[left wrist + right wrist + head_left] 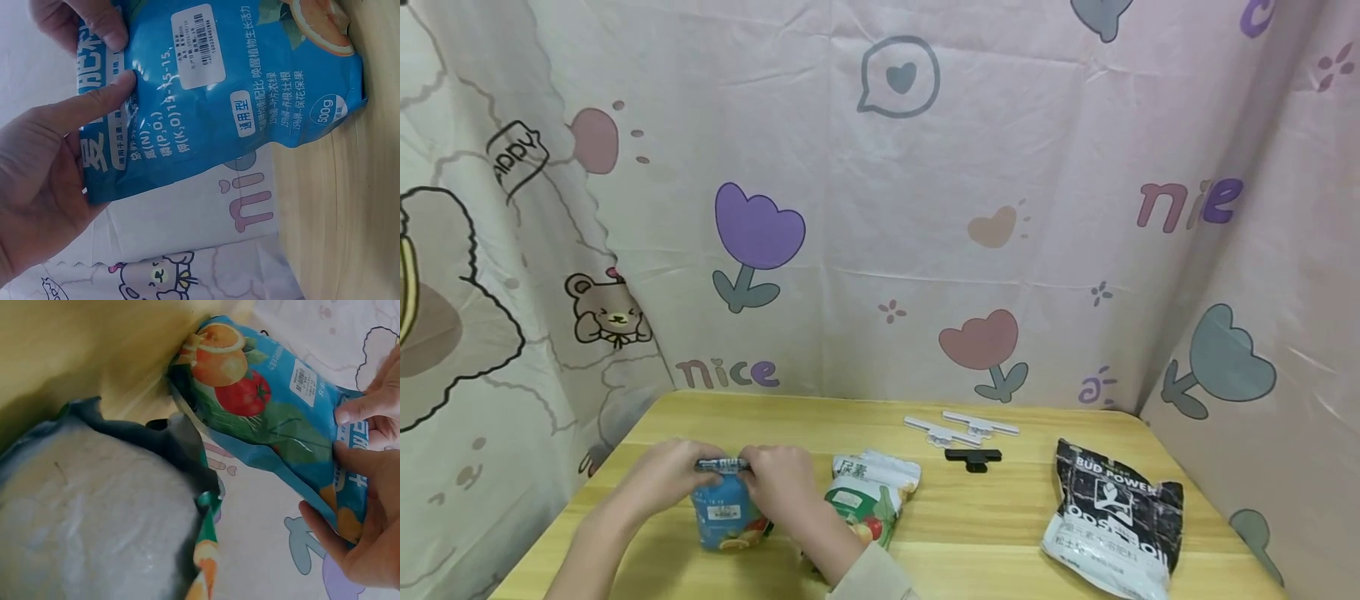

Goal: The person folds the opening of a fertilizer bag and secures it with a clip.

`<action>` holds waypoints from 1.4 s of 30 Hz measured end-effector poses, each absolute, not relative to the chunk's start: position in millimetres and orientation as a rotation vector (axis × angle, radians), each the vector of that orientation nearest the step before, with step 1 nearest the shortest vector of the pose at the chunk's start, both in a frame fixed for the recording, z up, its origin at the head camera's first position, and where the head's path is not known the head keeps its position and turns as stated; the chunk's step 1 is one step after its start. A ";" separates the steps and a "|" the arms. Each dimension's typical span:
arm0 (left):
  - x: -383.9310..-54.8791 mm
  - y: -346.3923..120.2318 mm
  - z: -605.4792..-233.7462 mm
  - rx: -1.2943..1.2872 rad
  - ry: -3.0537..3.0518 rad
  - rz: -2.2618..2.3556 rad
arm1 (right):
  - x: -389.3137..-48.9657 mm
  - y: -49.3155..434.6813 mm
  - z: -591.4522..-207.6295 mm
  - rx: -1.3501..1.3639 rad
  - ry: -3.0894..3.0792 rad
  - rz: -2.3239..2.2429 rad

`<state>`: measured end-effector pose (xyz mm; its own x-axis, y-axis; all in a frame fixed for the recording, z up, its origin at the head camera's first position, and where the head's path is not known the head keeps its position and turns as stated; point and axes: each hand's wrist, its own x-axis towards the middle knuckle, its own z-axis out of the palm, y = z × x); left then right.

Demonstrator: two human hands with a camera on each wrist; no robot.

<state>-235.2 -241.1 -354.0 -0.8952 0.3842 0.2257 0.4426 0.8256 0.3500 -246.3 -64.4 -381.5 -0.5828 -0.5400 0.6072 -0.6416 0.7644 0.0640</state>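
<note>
A blue fertilizer pouch (724, 510), printed with fruit and white lettering, stands near the table's left side. My left hand (673, 477) pinches one end of its top edge between thumb and fingers. At the other end my right hand (784, 487) pinches the same edge. The top strip is folded over, as the left wrist view shows on the blue pouch (187, 119). Just right of my right hand lies a white-and-green pouch (853, 500), partly hidden by my right forearm.
Two white sealing clips (942, 432) and a black sealing clip (974, 460) lie at the table's back middle. A black-and-white bag (1112, 521) lies on the right. A patterned curtain (865, 208) hangs behind the wooden table (970, 533).
</note>
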 end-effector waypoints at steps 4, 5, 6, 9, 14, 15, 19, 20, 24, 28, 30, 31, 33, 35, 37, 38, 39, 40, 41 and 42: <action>-237.0 -240.4 -356.4 -0.663 -2.868 -0.595 | -245.8 -64.8 -383.3 0.850 -2.330 0.222; -237.3 -240.5 -356.9 -0.667 -2.865 -0.597 | -245.6 -65.0 -383.8 0.841 -2.329 0.227; -237.3 -240.6 -357.4 -0.672 -2.863 -0.601 | -245.3 -65.2 -384.1 0.832 -2.330 0.238; -238.0 -241.4 -358.4 -0.688 -2.849 -0.616 | -244.2 -66.1 -385.7 0.795 -2.352 0.258; -240.4 -241.8 -358.6 -0.692 -2.843 -0.628 | -242.7 -66.7 -389.1 0.754 -2.316 0.289; -241.2 -241.9 -358.6 -0.693 -2.845 -0.624 | -242.5 -66.6 -389.6 0.752 -2.295 0.298; -243.5 -241.5 -358.1 -0.696 -2.855 -0.622 | -242.1 -66.5 -393.2 0.731 -2.236 0.307; -243.8 -241.4 -358.1 -0.692 -2.858 -0.622 | -241.9 -66.7 -394.0 0.724 -2.227 0.305; -243.2 -240.8 -359.3 -0.672 -2.860 -0.626 | -240.8 -67.5 -396.1 0.701 -2.242 0.293; -241.7 -240.9 -362.4 -0.696 -2.819 -0.597 | -239.8 -66.4 -396.0 0.707 -2.247 0.265; -240.7 -240.9 -364.8 -0.685 -2.810 -0.588 | -239.4 -65.4 -396.3 0.715 -2.245 0.232; -240.3 -241.0 -365.9 -0.681 -2.803 -0.587 | -239.2 -65.0 -396.4 0.725 -2.245 0.226; -239.3 -241.3 -368.0 -0.651 -2.803 -0.595 | -238.6 -64.1 -396.3 0.741 -2.267 0.213; -237.1 -241.5 -369.5 -0.622 -2.800 -0.630 | -237.6 -62.8 -395.5 0.768 -2.312 0.210; -234.9 -242.2 -370.6 -0.600 -2.796 -0.689 | -236.8 -61.5 -394.5 0.794 -2.359 0.225; -233.5 -242.4 -370.9 -0.583 -2.799 -0.736 | -236.4 -60.8 -393.9 0.800 -2.377 0.227; -232.4 -242.6 -371.2 -0.576 -2.796 -0.780 | -236.3 -60.2 -393.6 0.808 -2.388 0.228; -231.3 -242.8 -371.6 -0.572 -2.790 -0.823 | -236.1 -59.7 -393.3 0.814 -2.389 0.234; -230.7 -243.2 -372.1 -0.580 -2.786 -0.863 | -236.1 -59.3 -393.3 0.815 -2.384 0.238; -230.1 -243.4 -372.6 -0.582 -2.782 -0.899 | -236.2 -59.1 -393.6 0.812 -2.375 0.244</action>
<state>-230.1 -243.4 -372.6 -0.9113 0.3139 0.2666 0.4105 0.7435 0.5279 -236.2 -59.1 -393.6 -0.6261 -0.4938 0.6034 -0.6061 0.7951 0.0218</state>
